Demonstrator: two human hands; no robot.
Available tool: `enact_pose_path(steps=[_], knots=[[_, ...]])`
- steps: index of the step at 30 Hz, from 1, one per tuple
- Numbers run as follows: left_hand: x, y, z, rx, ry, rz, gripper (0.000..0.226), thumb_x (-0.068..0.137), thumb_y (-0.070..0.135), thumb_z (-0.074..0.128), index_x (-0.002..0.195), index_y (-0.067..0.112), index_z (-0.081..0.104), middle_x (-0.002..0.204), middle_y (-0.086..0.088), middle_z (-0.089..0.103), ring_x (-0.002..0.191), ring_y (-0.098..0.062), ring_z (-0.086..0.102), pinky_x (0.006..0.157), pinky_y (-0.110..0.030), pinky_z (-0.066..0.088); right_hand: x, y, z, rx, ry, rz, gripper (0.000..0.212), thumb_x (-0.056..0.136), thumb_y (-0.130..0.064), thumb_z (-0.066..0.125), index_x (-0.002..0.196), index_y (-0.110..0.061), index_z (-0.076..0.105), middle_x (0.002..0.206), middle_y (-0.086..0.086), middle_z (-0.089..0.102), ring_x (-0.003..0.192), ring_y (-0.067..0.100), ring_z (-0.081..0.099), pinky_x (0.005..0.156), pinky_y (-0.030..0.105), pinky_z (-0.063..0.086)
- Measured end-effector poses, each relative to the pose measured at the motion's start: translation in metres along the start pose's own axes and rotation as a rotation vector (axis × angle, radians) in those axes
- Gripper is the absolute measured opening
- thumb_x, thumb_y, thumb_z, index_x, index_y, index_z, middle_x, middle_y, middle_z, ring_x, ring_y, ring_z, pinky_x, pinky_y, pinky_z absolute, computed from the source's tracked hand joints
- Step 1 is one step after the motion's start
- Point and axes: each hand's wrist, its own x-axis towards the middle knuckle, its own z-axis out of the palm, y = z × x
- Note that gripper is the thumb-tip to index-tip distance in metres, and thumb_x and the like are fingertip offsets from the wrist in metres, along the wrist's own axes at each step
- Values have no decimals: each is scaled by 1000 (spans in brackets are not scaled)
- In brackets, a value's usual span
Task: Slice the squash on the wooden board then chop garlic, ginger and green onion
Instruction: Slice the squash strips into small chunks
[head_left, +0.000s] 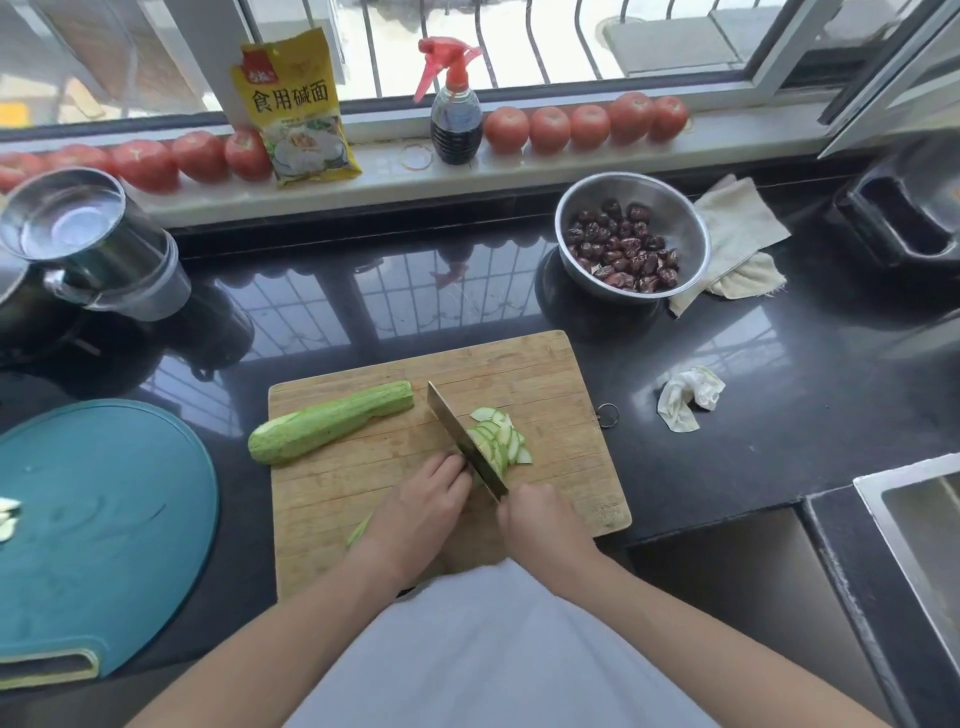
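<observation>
A wooden board (550, 364) lies on the black counter in front of me. On its far left lies a long half of pale green squash (327, 422), cut side down. A fanned pile of thin squash slices (501, 439) sits right of the knife (462, 441). My right hand (540, 519) grips the knife's handle, and the blade stands against the slices. My left hand (423, 506) lies curled over the squash piece being cut, knuckles near the blade; a green end (359, 531) shows under my wrist. No garlic, ginger or green onion is in view.
A teal round board (104, 519) with a few squash bits lies at left. A steel bowl of red dates (631, 236), cloths (737, 228), a crumpled rag (688, 395), a steel pot (78, 234), a sink (919, 525), and windowsill tomatoes (587, 124), spray bottle (456, 114) and yellow packet (301, 109) surround it.
</observation>
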Motion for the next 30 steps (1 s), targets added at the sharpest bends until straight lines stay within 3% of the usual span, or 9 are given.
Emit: enact_pose_path(steps=[4,8,12,16,23,27,30], knots=[[-3,-6,2,86,48,60,37,85,6,47,113,4,71,111,-9,67,106,-26,63,89,-29,53,-13,11,-11,84,122,-104,28,96,-36,40,72,-21,42,68,-5,43,67,28,50,57,37,36],[-3,-10,3,88,66,71,40,69,0,73,108,3,73,108,-10,68,100,-27,65,83,-30,53,-32,15,-17,11,136,-213,19,100,-32,38,86,-23,48,75,-6,47,67,26,48,56,39,34],[-3,-10,3,76,58,77,43,66,2,76,109,5,73,107,-8,68,97,-25,64,80,-29,53,-37,11,-19,-102,89,-220,18,102,-29,33,85,-23,35,66,-5,38,60,30,38,57,38,26],[-3,-10,5,78,22,77,46,76,2,71,122,4,69,114,-9,67,104,-26,64,89,-32,56,-37,8,-16,-152,76,-211,18,102,-23,33,83,-22,32,61,-8,27,56,28,31,58,37,20],[-1,-10,4,62,15,86,50,75,2,70,124,4,68,114,-9,67,101,-25,64,84,-31,56,-34,8,-11,-202,37,-177,12,98,-17,35,87,-22,32,83,4,54,68,33,47,60,37,23],[-2,-10,6,45,25,87,49,76,1,70,125,4,67,114,-9,66,101,-25,62,85,-31,56,-30,9,-5,-208,6,-145,13,97,-14,36,85,-20,34,79,1,48,70,32,51,59,37,26],[-1,-11,7,45,8,83,43,78,-1,66,121,5,67,111,-9,64,95,-25,59,80,-33,57,-16,0,3,-207,-7,-105,10,97,-11,37,92,-17,44,91,5,59,82,31,59,60,36,32]])
